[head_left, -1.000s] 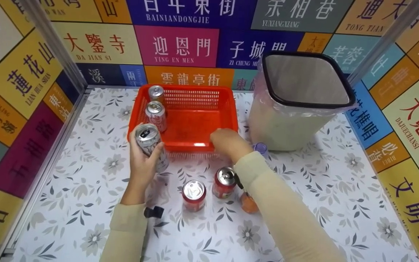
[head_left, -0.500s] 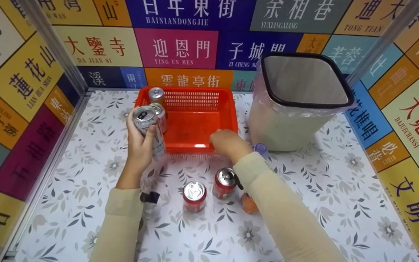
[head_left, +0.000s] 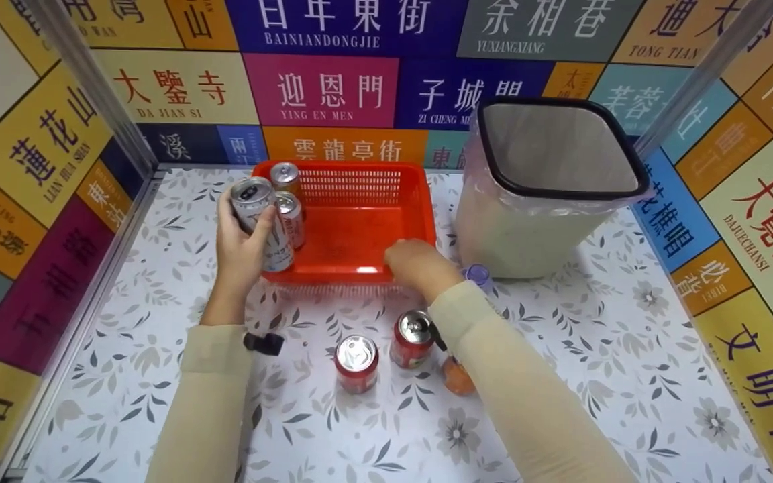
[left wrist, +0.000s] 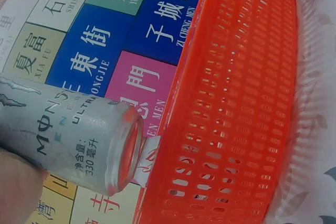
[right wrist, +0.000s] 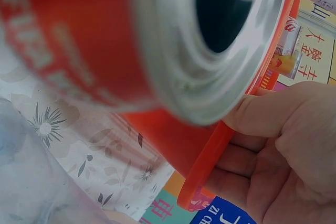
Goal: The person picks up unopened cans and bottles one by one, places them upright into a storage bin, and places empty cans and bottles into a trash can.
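My left hand (head_left: 235, 261) grips a silver-white Monster energy drink can (head_left: 267, 225) by its side, fingers behind and thumb in front. The can is tilted, over the front left part of a red plastic basket (head_left: 339, 274). In the left wrist view, the can's base (left wrist: 126, 150) is level with the rim of the basket (left wrist: 236, 77). My right hand (head_left: 420, 265) holds the front right rim of the basket, thumb on one side and fingers on the other in the right wrist view. A Coca-Cola can (head_left: 292, 225) and another can (head_left: 284, 178) stand inside along the left.
Two red cans (head_left: 356, 369) (head_left: 412, 342) stand on the flowered table in front of the basket. An orange object (head_left: 457, 377) and a purple-topped item (head_left: 478, 275) are partly hidden by my right arm. A lined bin (head_left: 527, 235) stands at the back right.
My left hand has carried the Monster can up and away from me, from in front of the basket to over its left side. The right hand has kept its hold on the rim.
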Available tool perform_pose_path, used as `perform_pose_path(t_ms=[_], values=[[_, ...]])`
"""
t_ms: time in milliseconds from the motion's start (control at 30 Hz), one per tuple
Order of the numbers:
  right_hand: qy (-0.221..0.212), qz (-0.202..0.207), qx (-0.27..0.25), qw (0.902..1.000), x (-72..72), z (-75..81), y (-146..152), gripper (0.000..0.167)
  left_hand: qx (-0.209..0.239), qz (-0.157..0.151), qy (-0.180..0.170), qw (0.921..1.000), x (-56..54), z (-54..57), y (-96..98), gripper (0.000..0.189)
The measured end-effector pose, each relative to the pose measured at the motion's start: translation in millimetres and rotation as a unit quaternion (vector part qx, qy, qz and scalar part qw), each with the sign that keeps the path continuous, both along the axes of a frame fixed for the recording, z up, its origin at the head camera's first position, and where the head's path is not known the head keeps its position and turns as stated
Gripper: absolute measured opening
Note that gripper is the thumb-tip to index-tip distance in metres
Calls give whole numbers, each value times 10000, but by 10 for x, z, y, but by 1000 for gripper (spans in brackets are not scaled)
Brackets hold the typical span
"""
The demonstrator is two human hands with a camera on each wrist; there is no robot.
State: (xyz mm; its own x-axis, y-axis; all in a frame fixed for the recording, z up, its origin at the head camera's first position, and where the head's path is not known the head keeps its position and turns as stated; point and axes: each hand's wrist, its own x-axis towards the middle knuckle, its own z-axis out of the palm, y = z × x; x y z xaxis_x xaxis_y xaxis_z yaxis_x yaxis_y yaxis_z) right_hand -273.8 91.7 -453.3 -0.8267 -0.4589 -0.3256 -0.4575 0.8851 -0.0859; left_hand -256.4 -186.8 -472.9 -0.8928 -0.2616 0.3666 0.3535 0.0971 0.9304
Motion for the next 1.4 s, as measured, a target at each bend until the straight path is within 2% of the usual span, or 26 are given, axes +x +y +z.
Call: perform_pose_path(t_ms=[267, 467, 733, 967, 1267, 1400], values=[[-33, 39, -74, 10000, -14, -7, 4, 17, 37, 298, 60, 9995, -137, 2, -78, 69], [28, 123, 36, 9999, -17, -12, 1, 21, -21, 317, 23, 9995, -219, -47, -87, 71], [-63, 82, 8, 9999, -25, -21, -8, 22, -18, 443, 51, 9990, -278, -284, -99, 74], [-30, 63, 14, 10000, -24, -23, 1, 21, -169, 522, -56, 9985, -270, -487, -99, 73], [84, 229, 110, 9996, -46, -36, 6, 17, -803, 606, -208, 9947, -226, -525, -78, 75], [26, 211, 146, 9997, -38, -40, 13, 20, -857, 701, -186, 9937, -218, -571, -93, 74]])
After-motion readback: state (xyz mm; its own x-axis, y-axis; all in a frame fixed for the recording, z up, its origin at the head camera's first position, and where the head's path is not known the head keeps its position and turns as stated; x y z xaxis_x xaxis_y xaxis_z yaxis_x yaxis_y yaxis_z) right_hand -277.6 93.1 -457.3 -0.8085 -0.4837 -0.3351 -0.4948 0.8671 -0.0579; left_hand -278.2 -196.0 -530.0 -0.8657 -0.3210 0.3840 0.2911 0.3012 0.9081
